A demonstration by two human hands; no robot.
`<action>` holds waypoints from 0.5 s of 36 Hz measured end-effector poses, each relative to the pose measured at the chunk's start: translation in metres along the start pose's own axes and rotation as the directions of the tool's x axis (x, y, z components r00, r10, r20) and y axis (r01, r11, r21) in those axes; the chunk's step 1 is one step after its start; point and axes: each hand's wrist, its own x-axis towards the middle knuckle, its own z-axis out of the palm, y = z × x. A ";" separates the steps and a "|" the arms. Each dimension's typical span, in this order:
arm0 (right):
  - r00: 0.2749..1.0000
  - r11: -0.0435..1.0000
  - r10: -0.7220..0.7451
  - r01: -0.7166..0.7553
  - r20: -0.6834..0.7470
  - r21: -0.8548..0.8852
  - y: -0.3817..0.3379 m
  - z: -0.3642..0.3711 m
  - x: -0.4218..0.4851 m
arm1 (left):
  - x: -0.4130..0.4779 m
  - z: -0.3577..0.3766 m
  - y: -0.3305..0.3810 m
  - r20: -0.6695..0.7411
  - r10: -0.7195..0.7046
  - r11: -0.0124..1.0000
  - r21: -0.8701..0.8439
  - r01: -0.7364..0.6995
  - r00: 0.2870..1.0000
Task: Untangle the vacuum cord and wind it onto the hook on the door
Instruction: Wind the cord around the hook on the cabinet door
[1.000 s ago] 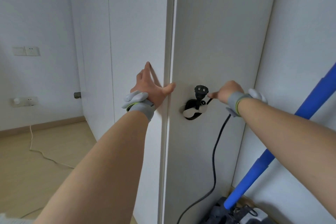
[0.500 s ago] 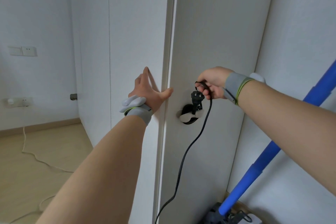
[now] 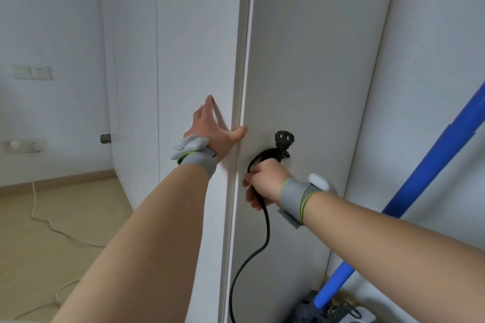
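within right hand (image 3: 263, 181), vacuum cord (image 3: 268, 228)

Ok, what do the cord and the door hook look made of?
The cord: matte black rubber or PVC sheath, judging by its smooth bend below the right hand. The hook: probably white plastic, faintly glossy; mostly hidden behind the cord loops, so unsure.

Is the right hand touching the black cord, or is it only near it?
Touching. In the head view the right hand curls its fingers round the black cord, which enters the fist from above and leaves below it.
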 end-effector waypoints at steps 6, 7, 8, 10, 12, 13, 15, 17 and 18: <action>0.998 0.998 0.055 -0.055 0.006 0.023 0.021 0.006 0.010 | -0.001 0.001 -0.001 -0.007 0.001 1.000 -0.006 -0.001 1.000; 0.997 0.997 0.072 -0.072 0.011 0.028 0.024 0.006 0.012 | 0.000 0.002 -0.001 -0.007 0.002 1.000 -0.006 -0.003 1.000; 0.996 0.996 0.086 -0.086 0.013 0.037 0.027 0.006 0.014 | 0.000 0.002 -0.002 -0.007 0.004 1.000 -0.005 -0.004 1.000; 0.996 0.995 0.091 -0.091 0.003 0.038 0.033 0.005 0.019 | 0.000 0.001 -0.002 -0.006 0.005 1.000 -0.009 -0.005 1.000; 0.996 0.996 0.089 -0.089 0.012 0.018 0.040 0.003 0.022 | 0.000 0.002 -0.002 -0.002 0.006 1.000 -0.012 -0.006 1.000; 0.996 0.996 0.084 -0.084 0.025 0.001 0.043 0.001 0.022 | 0.000 0.002 -0.002 0.000 0.006 1.000 -0.013 -0.006 1.000; 0.997 0.998 0.054 -0.053 0.053 -0.022 0.050 -0.003 0.024 | 0.000 0.002 -0.002 -0.001 0.005 1.000 -0.015 -0.005 1.000; 0.997 1.000 0.006 -0.006 0.083 0.001 0.058 -0.007 0.027 | 0.000 0.002 -0.002 0.000 0.003 1.000 -0.013 -0.003 1.000; 0.995 1.000 -0.012 0.010 0.101 0.029 0.061 -0.009 0.029 | 0.001 0.002 -0.002 0.002 0.004 1.000 -0.011 -0.004 1.000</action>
